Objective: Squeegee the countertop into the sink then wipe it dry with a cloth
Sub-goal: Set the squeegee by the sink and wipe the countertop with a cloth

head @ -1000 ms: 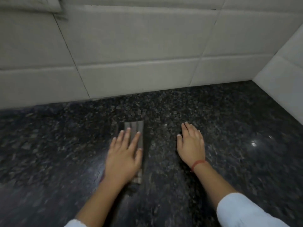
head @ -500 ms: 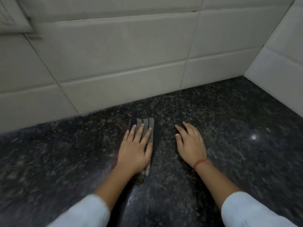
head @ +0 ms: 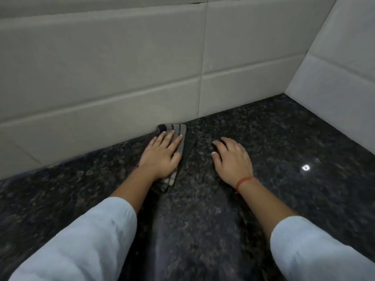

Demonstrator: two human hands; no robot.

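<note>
A folded grey striped cloth (head: 181,132) lies on the dark speckled granite countertop (head: 203,220), its far end touching the foot of the tiled back wall. My left hand (head: 162,157) presses flat on the cloth with fingers spread, covering most of it. My right hand (head: 233,161), with a red thread at the wrist, rests palm down on the bare counter just right of the cloth, holding nothing. No squeegee or sink is in view.
A beige tiled back wall (head: 101,78) meets the counter just beyond the cloth. A side wall (head: 334,88) closes the corner at the right. A bright light reflection (head: 306,167) shows on the counter to the right.
My left hand has pushed the cloth forward across the counter until it reached the back wall. My right hand has moved forward alongside it.
</note>
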